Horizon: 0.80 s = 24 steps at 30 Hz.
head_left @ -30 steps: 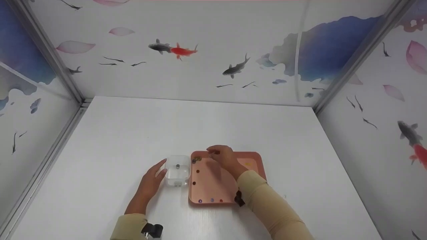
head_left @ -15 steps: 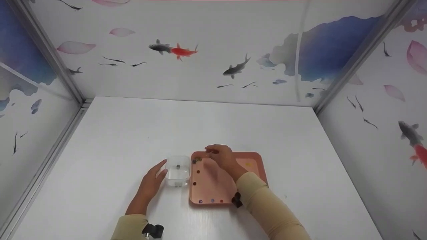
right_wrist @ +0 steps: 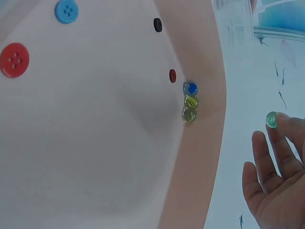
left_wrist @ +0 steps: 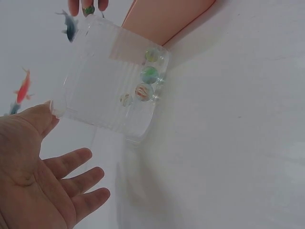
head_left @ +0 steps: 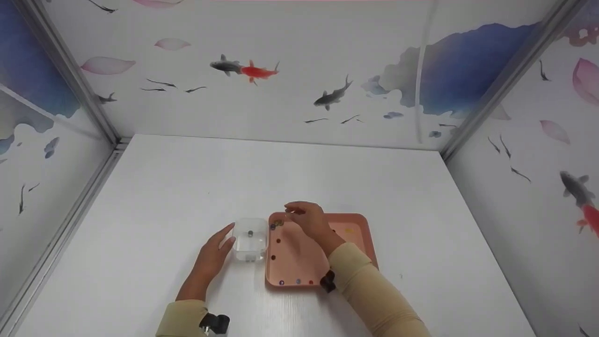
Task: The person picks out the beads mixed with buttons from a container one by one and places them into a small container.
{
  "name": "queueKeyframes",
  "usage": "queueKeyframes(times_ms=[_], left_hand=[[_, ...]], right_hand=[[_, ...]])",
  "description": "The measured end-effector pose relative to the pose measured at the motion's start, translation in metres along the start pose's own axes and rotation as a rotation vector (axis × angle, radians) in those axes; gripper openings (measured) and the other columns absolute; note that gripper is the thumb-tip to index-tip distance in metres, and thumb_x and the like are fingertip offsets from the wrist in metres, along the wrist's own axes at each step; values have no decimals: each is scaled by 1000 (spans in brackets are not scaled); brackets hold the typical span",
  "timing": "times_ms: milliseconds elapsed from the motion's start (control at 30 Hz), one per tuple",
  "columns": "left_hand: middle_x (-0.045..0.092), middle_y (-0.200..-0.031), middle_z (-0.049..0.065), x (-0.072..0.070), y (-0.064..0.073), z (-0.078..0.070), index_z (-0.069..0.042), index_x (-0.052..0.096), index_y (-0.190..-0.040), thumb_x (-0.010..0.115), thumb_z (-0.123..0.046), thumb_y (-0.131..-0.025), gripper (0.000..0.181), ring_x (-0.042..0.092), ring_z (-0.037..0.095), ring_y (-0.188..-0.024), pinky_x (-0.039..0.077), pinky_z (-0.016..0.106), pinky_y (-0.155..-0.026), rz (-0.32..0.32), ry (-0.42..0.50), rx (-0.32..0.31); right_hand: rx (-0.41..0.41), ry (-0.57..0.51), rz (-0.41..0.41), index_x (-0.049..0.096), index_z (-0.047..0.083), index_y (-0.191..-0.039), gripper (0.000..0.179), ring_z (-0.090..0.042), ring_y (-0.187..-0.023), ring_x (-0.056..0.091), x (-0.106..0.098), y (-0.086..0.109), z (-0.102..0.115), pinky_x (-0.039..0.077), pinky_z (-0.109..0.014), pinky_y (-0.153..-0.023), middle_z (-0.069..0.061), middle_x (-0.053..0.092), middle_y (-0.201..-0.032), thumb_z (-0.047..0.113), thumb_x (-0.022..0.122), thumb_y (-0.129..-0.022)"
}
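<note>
My right hand [head_left: 310,220] is raised over the far left part of the pink tray [head_left: 302,255]. In the right wrist view, its thumb and a fingertip pinch a green glass marble [right_wrist: 271,119]. To the tray's left stands a clear plastic box [head_left: 240,252]; the left wrist view shows several marbles [left_wrist: 144,91] inside it. My left hand [head_left: 210,256] lies along the box's left side, fingers extended, with fingertips right at its wall. Three more marbles [right_wrist: 190,101] sit in a row against the tray's wall.
Several buttons lie in the tray, among them a red button [right_wrist: 14,60], a blue button [right_wrist: 66,11] and a black button [right_wrist: 157,25]. The tray and box share a white table [head_left: 187,182], enclosed by printed walls [head_left: 281,107] at the back and both sides.
My right hand has shifted a little to the left, towards the box, with the marble. A dark button now shows beside its wrist. The left hand and the box have stayed in place.
</note>
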State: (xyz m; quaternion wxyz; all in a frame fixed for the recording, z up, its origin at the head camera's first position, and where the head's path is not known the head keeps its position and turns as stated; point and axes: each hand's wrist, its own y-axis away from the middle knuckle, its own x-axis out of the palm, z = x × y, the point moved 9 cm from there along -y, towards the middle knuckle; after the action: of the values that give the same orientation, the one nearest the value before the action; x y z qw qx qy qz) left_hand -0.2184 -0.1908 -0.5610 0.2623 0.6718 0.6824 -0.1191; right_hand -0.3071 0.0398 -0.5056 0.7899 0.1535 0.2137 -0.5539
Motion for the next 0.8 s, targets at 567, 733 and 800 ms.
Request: queueKeyframes(times_ms=[567,733,800], left_hand=[[32,-155,16,0,0,1,-16,36,-150,45,-28,-104,49,24,39,-143,19,55,-117,1,-23,-13],[31,-155,15,1,0,1,-17,36,-150,44,-30,-104,49,23,39,-143,19,55,-117,-2,-28,-23],[31,-155,14,2,0,2,-18,36,-150,44,-30,-104,49,23,38,-144,19,55,-117,-1,-28,-24]], right_hand=[[-12,-37,-1,68,10,-119,26,-23,-105,64,12,-1,13,56,-36,-87,-7,68,-113,16,65,-94],[-21,-74,7,68,8,-119,25,-25,-105,64,16,1,16,55,-37,-88,-9,68,-113,11,64,-94],[-35,-80,13,68,7,-119,26,-26,-105,64,18,1,18,55,-37,-88,-10,68,-114,9,64,-94]])
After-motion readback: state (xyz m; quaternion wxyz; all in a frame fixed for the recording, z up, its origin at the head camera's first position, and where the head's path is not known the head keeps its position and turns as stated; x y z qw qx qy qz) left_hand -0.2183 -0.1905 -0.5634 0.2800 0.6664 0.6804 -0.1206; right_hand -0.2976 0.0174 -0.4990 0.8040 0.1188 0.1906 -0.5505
